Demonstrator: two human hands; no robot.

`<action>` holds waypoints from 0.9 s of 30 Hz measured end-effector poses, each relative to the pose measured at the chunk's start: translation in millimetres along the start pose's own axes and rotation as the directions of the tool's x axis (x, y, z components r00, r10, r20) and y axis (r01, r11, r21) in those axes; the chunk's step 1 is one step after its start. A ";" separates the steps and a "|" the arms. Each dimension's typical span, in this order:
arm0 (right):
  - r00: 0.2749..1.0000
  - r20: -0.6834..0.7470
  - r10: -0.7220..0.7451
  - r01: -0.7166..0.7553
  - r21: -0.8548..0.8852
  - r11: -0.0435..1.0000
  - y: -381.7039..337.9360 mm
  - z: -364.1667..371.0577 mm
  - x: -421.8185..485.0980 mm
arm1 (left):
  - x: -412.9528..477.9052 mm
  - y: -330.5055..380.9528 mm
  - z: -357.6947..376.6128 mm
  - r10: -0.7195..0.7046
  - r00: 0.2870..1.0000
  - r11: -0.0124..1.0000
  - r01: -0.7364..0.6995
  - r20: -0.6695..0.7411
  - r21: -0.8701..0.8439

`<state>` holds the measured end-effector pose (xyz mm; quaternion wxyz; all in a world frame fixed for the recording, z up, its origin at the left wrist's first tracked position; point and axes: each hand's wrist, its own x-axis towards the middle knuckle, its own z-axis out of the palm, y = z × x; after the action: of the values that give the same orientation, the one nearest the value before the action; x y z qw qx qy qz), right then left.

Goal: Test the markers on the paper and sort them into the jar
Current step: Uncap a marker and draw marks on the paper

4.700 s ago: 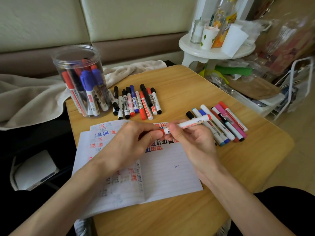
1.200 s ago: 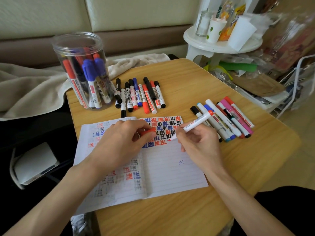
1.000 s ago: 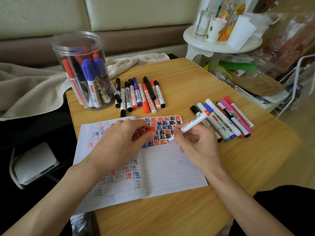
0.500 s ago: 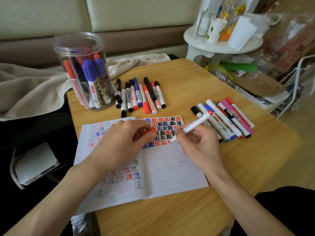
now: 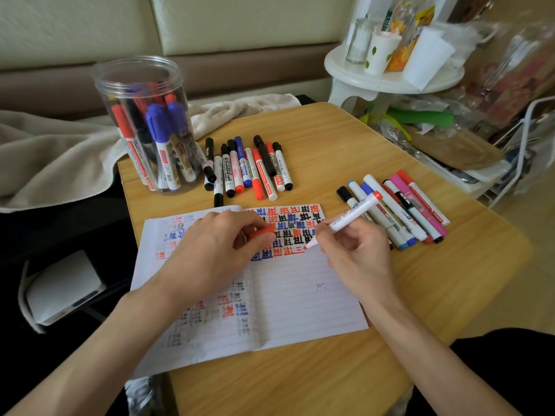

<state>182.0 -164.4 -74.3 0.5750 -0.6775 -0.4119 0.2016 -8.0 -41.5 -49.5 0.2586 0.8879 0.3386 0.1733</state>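
A: One q: which step now?
B: Testing. Paper (image 5: pixel 300 301) mid-frame, jar (image 5: pixel 141 121) upper left, part full. R hand (image 5: pixel 357 253) pinches white marker (image 5: pixel 357 210), tip on the paper. L hand (image 5: pixel 216 250) grips its red cap (image 5: pixel 260 234).
A: Next?
B: Prob. recap it, then into the jar.

i see the uncapped white marker (image 5: pixel 351 214) tilted in the right hand (image 5: pixel 357 256), tip touching the open lined paper (image 5: pixel 300 295) at the edge of its red, blue and black test marks, while the left hand (image 5: pixel 216 250) pinches its red cap (image 5: pixel 260 233) over the page. the clear jar (image 5: pixel 141 121) stands upright at the far left of the surface (image 5: pixel 330 139), holding markers on end; one row of capped markers (image 5: pixel 249 166) lies just beside it, another bunch (image 5: pixel 399 208) right of the paper.
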 end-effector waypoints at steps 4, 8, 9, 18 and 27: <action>1.000 0.005 -0.003 0.003 0.008 1.000 1.1 -0.2 0.5 | 0.3 -0.5 0.6 0.008 1.000 1.000 -0.008 -0.008 0.001; 1.000 0.020 -0.012 0.012 -0.008 1.000 1.0 -0.4 0.0 | 0.2 0.0 0.6 0.012 1.000 1.000 -0.012 -0.007 0.004; 1.000 0.025 -0.017 0.018 -0.015 1.000 1.0 -0.3 0.2 | 0.1 0.1 0.4 0.011 1.000 1.000 -0.011 -0.005 0.005; 0.998 0.060 -0.011 0.011 0.001 1.000 0.8 0.4 -1.0 | 0.3 0.6 -0.2 0.000 1.000 1.000 0.000 0.002 0.009; 0.998 0.067 -0.021 0.024 -0.052 0.998 1.0 1.8 -1.4 | 0.5 0.7 -0.2 -0.006 1.000 1.000 0.006 0.008 0.003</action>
<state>180.2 -164.3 -76.0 0.5449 -0.6808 -0.4437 0.2067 -7.3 -41.5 -48.9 0.2591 0.8879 0.3407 0.1685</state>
